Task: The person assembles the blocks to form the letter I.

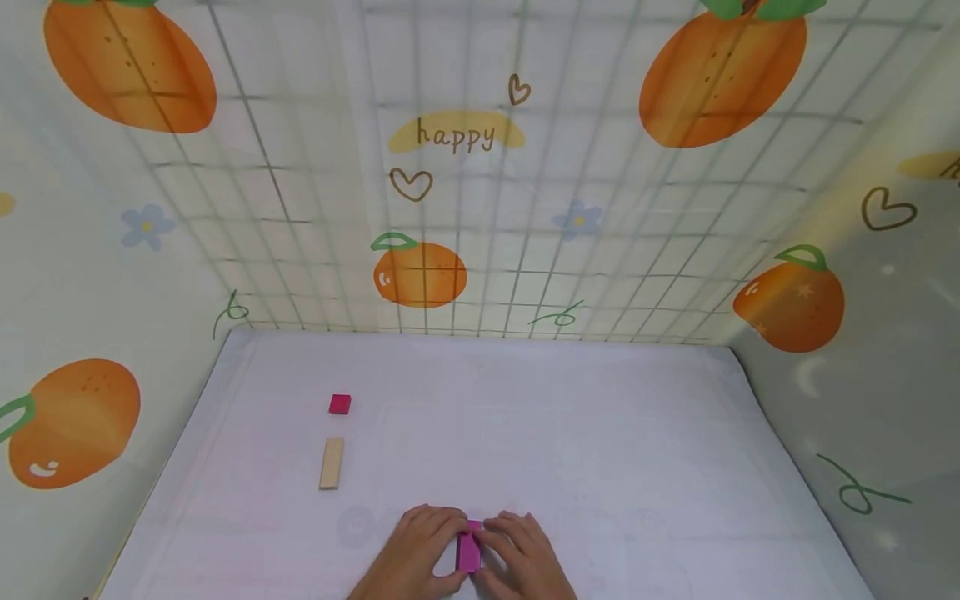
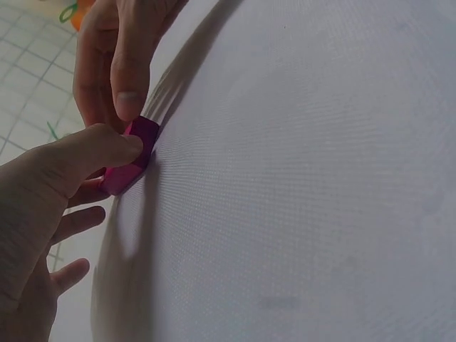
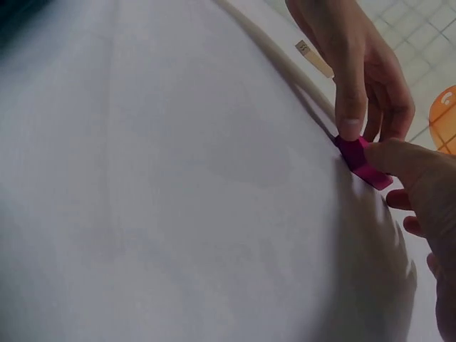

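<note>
Starting at the left, a pale wooden block [image 1: 332, 463] is lying on the white surface [image 1: 637, 450], its length running away from the person; a dark mark is showing on its end in the right wrist view, too small to read. Just beyond it, and apart, a small red block [image 1: 340, 404] is resting; neither hand is touching either piece. Next, the left hand [image 1: 422, 548] is gripping the purple block [image 1: 468, 557], its thumb pressing near the near end and its fingers bending toward the far end, leaving only about the block's own size between them. The purple block is sitting between the two hands at the near side of the surface, well apart from the other blocks; whether it is comprising one piece or two, I cannot tell. At the right, the right hand [image 1: 527, 550] is pinching the same block from the opposite side, thumb and fingertips bearing on it. In my judgement, the chief risk is arising from two hands sharing one small object: uneven pressure could be twisting it, or tipping it against the surface. Crowded fingertips are partly hiding its edges, so a crooked placement could be going unnoticed. A lagging finger at release could also be dragging it askew.
</note>
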Demonstrator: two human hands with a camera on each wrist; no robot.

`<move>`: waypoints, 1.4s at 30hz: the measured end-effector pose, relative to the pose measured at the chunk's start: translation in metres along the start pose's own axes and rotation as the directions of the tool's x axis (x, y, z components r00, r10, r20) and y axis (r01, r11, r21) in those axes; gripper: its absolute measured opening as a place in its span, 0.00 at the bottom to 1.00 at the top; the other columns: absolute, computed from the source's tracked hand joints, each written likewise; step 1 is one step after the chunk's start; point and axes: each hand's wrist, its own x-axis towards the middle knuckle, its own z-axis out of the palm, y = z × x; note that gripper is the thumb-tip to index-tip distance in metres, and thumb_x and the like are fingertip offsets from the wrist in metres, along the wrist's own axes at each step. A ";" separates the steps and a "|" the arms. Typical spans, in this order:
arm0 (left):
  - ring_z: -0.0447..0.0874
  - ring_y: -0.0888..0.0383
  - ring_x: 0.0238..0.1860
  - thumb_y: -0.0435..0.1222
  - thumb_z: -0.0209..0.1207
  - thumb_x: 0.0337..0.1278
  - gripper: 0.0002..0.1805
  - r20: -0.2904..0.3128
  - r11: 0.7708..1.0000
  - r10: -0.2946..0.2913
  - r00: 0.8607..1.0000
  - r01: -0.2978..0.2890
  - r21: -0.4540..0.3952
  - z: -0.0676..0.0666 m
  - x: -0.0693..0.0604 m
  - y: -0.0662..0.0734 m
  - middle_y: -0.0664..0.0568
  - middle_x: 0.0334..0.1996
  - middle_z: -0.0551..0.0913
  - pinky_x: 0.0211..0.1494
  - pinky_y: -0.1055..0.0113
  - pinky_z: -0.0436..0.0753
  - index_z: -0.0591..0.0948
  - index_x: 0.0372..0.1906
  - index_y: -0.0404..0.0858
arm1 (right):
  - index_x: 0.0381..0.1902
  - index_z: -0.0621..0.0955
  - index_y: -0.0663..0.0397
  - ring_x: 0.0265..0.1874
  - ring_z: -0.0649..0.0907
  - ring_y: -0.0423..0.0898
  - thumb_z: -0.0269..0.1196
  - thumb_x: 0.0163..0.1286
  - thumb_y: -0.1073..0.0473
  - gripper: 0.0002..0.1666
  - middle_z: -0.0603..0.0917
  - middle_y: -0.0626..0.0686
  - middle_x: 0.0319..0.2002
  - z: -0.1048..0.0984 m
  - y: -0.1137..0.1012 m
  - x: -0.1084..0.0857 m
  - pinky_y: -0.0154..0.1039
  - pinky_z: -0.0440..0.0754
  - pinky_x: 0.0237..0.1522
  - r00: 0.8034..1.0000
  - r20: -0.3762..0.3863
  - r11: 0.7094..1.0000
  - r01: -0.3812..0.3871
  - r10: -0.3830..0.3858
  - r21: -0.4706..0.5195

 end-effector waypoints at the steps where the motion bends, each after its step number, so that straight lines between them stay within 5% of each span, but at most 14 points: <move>1: 0.73 0.59 0.62 0.53 0.65 0.58 0.29 0.007 1.000 -0.005 1.000 0.005 -0.004 0.000 0.000 0.000 0.62 0.58 0.77 0.65 0.47 0.72 0.75 0.62 0.48 | 0.56 0.83 0.44 0.55 0.79 0.49 0.73 0.56 0.45 0.29 0.82 0.45 0.53 0.001 0.000 0.000 0.68 0.78 0.46 1.000 -0.001 1.000 0.000 0.000 0.002; 8: 0.72 0.60 0.62 0.54 0.64 0.59 0.29 0.060 0.997 -0.060 0.996 0.063 -0.047 -0.003 0.001 0.002 0.64 0.60 0.76 0.68 0.47 0.70 0.74 0.63 0.50 | 0.55 0.84 0.43 0.54 0.80 0.48 0.72 0.55 0.42 0.29 0.83 0.43 0.52 0.004 0.000 0.000 0.68 0.79 0.44 1.000 -0.017 1.000 0.004 -0.004 -0.015; 21: 0.73 0.60 0.61 0.52 0.65 0.59 0.29 0.033 0.998 -0.033 0.999 0.035 -0.059 0.000 0.000 0.001 0.63 0.59 0.77 0.67 0.47 0.71 0.74 0.63 0.49 | 0.52 0.84 0.44 0.51 0.81 0.49 0.68 0.60 0.38 0.26 0.83 0.46 0.50 0.005 0.003 0.003 0.69 0.80 0.39 0.995 -0.081 0.998 0.058 -0.059 -0.020; 42: 0.74 0.61 0.61 0.51 0.66 0.59 0.28 -0.022 1.000 0.004 1.000 -0.005 -0.021 0.005 0.002 0.002 0.61 0.58 0.78 0.64 0.49 0.73 0.75 0.62 0.48 | 0.53 0.84 0.45 0.55 0.79 0.46 0.73 0.54 0.44 0.29 0.83 0.46 0.52 0.002 0.001 -0.001 0.70 0.79 0.42 1.000 -0.030 1.000 0.001 -0.001 0.005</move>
